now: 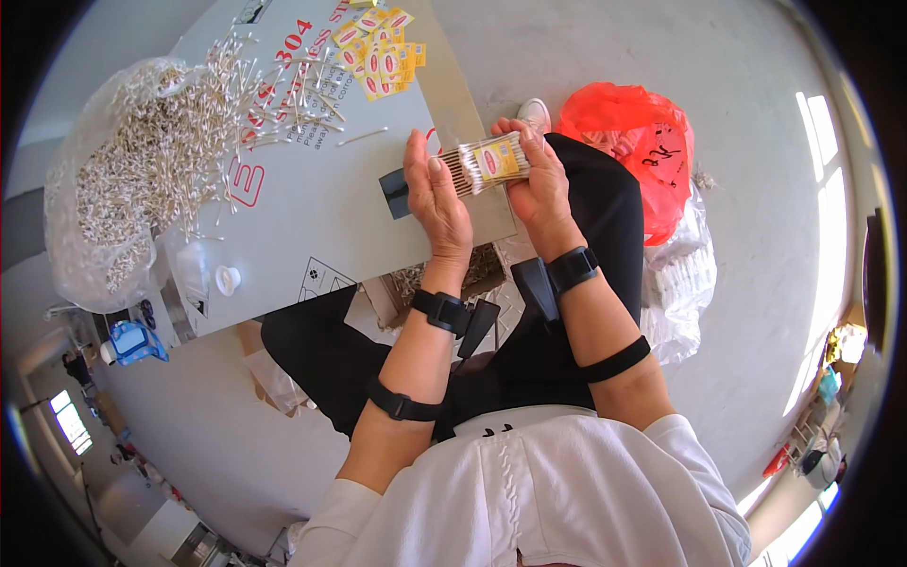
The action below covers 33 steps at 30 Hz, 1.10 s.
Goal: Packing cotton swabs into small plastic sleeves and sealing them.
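Above the table's right edge, my right hand (542,184) grips a small clear pack of cotton swabs (495,162) with a yellow label, thumb on top. Out of the pack's left end stick brown swab sticks (455,173). My left hand (437,203) is held flat and upright with fingers stretched, its palm and thumb against those stick ends. A heap of loose cotton swabs (156,156) spills from a large clear bag on the left of the table. Nearer lies one single swab (364,136). Yellow printed labels (383,57) are piled at the far edge.
The grey table (312,227) has printed markings. A small white cap (228,280) stands near its front left corner, beside a blue-and-white packet (135,342). Under the table is a cardboard box (383,302) with swabs. A red plastic bag (605,104) and clear-wrapped packs (682,283) lie at my right.
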Tool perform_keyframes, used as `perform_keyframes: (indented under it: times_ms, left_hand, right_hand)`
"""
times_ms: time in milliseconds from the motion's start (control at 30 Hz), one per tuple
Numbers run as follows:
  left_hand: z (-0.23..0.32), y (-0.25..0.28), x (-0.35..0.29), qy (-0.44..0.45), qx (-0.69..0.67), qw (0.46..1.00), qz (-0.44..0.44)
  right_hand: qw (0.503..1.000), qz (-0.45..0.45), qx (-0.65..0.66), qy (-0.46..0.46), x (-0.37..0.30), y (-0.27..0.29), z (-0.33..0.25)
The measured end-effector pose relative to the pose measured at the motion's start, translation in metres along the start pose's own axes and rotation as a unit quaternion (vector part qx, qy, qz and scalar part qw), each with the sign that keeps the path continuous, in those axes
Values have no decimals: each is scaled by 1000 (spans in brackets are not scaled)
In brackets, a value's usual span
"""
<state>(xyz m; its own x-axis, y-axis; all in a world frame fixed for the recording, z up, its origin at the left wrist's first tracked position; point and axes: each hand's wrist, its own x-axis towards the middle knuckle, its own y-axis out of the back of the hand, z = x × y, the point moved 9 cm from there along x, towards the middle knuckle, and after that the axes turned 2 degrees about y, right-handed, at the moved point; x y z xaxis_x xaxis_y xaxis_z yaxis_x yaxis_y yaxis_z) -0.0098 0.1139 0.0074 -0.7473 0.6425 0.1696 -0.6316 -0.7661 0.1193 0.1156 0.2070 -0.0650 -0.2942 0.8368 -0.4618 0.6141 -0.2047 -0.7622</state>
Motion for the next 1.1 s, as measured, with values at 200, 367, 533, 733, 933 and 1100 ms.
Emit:
perform_keyframes:
  times_ms: [200,367,533,733,933,1100]
  left_hand:
    - [2,-23,-4,35,-110,993,-9]
    - [-6,-36,-1,110,-270,957,7]
    - [-7,-34,1,112,-287,951,-7]
    - [9,-28,-23,96,-201,974,-46]
    - [11,-34,-30,158,-253,953,-59]
    - [11,-26,-34,183,-202,962,-9]
  right_hand:
    - [1000,-12,-23,9,0,-1,0]
    - [1000,-7,-6,14,-1,-2,1]
    - [1000,-8,4,11,-1,-2,2]
    - [985,-10,167,-45,-14,9,1]
    - [996,-40,73,2,-16,-5,-1]
    - [999,-6,51,10,-20,-4,-2]
